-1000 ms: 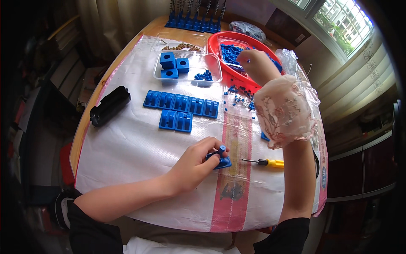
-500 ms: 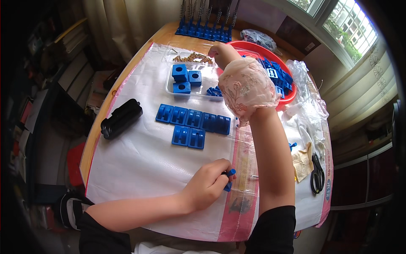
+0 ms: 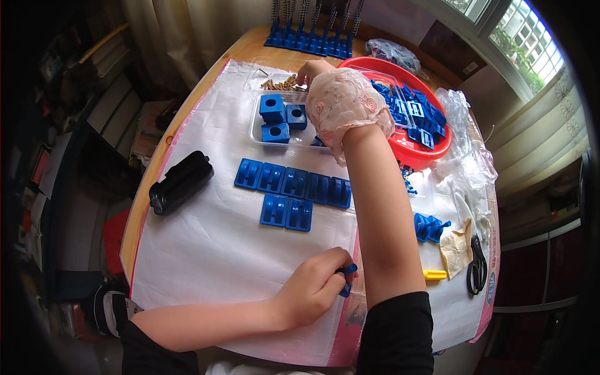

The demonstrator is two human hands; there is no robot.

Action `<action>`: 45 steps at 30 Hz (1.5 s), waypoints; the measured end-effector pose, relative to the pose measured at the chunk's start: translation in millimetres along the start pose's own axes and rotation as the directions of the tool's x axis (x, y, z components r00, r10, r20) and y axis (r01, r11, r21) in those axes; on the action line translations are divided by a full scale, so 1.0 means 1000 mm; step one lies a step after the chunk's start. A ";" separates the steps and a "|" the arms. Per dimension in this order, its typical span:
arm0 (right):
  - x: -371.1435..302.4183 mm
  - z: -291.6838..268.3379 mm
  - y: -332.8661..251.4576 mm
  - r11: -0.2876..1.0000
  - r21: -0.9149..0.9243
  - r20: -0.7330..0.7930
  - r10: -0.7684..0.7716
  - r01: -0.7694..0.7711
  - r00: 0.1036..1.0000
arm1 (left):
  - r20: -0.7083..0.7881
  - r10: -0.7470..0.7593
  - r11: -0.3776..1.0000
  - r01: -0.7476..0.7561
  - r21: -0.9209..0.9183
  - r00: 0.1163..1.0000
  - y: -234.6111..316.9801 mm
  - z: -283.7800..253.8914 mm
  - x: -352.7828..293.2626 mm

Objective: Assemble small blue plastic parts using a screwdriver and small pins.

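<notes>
My left hand [image 3: 317, 284] is closed around a small blue plastic part [image 3: 350, 270] low over the white table cover; a peg-like end sticks out past the fingers. My right hand [image 3: 314, 70] reaches far forward to the brass-coloured screws [image 3: 284, 83], which lie in a clear plastic tray. Its fingers are mostly hidden behind the wrist and a pale pink floral sleeve cover [image 3: 353, 107]. Nearer than the screws, a clear box [image 3: 255, 128] holds several blue blocks [image 3: 275, 132] with round holes. Two rows of blue plates with curved tops [image 3: 294, 182] lie between my hands.
A red basin [image 3: 420, 154] full of blue parts stands at the far right. Black scissors [image 3: 477, 269], a yellow handle [image 3: 434, 275], beige cloth [image 3: 457, 250] and two blue pieces [image 3: 429, 227] lie rightward. Leftward sits a black case [image 3: 181, 182]; blue stands with springs [image 3: 309, 40] line the back.
My right hand has shifted slightly left over the screws, uncovering blue pieces and a yellow handle beside the forearm. My left hand keeps its hold. The whole view has shifted a little.
</notes>
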State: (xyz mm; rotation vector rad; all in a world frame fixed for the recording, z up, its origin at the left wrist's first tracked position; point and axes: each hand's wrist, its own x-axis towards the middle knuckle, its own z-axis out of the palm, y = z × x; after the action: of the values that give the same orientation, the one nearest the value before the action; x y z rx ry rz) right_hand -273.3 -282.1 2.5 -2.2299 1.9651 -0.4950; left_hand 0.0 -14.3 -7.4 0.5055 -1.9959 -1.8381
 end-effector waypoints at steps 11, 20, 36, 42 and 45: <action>-0.003 -0.003 -0.001 1.000 0.012 -0.003 0.005 -0.005 1.000 | 0.012 0.024 0.999 -0.024 0.022 1.000 -0.003 0.000 0.000; -0.004 -0.006 -0.002 1.000 0.017 -0.019 0.005 -0.004 1.000 | 0.015 0.030 0.999 -0.031 0.029 0.999 -0.003 0.000 0.001; -0.002 -0.008 -0.005 0.999 0.038 -0.017 0.026 -0.025 1.000 | 0.017 0.063 0.997 -0.063 0.053 0.998 -0.007 0.000 0.001; 0.001 -0.012 -0.007 0.999 0.046 -0.035 0.022 -0.020 0.999 | 0.017 0.064 0.997 -0.065 0.043 0.998 -0.005 0.000 0.001; -0.002 -0.020 -0.008 0.999 0.051 -0.053 0.021 -0.018 0.998 | 0.020 0.078 0.996 -0.079 0.041 0.997 -0.006 0.000 0.001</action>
State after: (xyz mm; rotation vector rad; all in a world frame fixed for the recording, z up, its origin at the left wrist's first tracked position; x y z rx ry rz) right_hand -273.0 -276.4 23.8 -2.1872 1.9743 -0.6010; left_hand -1.1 -15.1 -12.9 0.4173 -2.0404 -1.7641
